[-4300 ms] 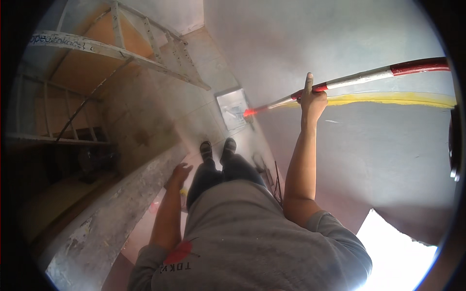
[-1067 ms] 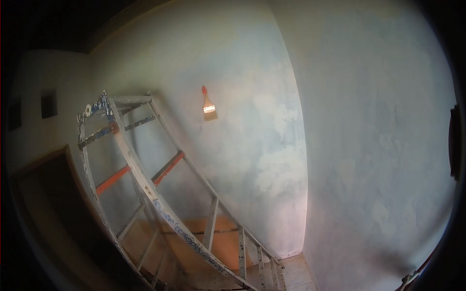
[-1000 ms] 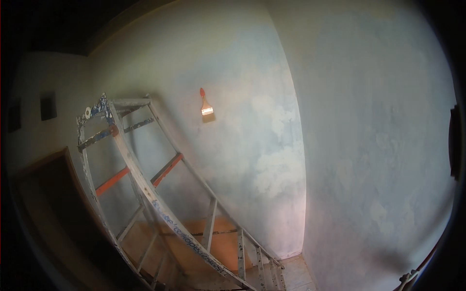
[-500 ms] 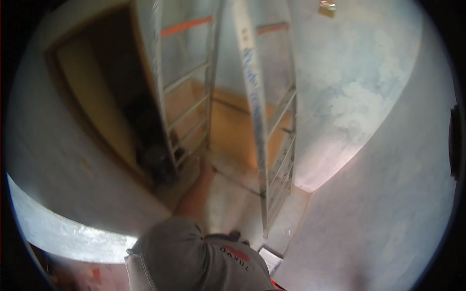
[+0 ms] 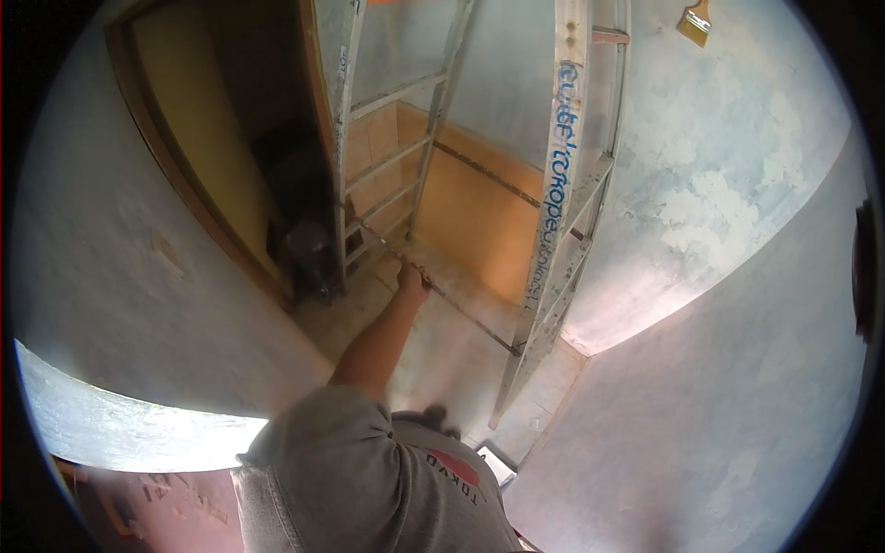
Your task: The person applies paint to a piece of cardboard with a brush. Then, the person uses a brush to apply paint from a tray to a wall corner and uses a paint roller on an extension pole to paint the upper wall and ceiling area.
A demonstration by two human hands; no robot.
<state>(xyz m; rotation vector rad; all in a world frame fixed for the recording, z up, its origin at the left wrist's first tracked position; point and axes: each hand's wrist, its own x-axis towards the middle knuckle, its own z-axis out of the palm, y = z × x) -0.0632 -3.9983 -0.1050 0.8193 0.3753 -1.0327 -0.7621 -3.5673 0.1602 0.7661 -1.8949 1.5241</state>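
While patchy walls (image 5: 728,207) flank it, a ladder (image 5: 564,138) straddles tiles (image 5: 452,359).

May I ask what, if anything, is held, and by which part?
The left hand grips the thin, dark, straight ladder crossbar near its middle; the right hand is unseen.

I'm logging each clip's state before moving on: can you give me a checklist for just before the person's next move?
1. Left hand on the ladder's cross bar: ok, it appears closed around the bar.
2. Right hand in view: not ok, it does not show.
3. Ladder spread open: ok, its two sides stand apart.
4. Shoes firmly placed: cannot tell, the shirt partly covers them.
5. Whole white tray in sight: not ok, partly hidden.
6. Paintbrush away from the hands: ok for the left; cannot tell for the right.
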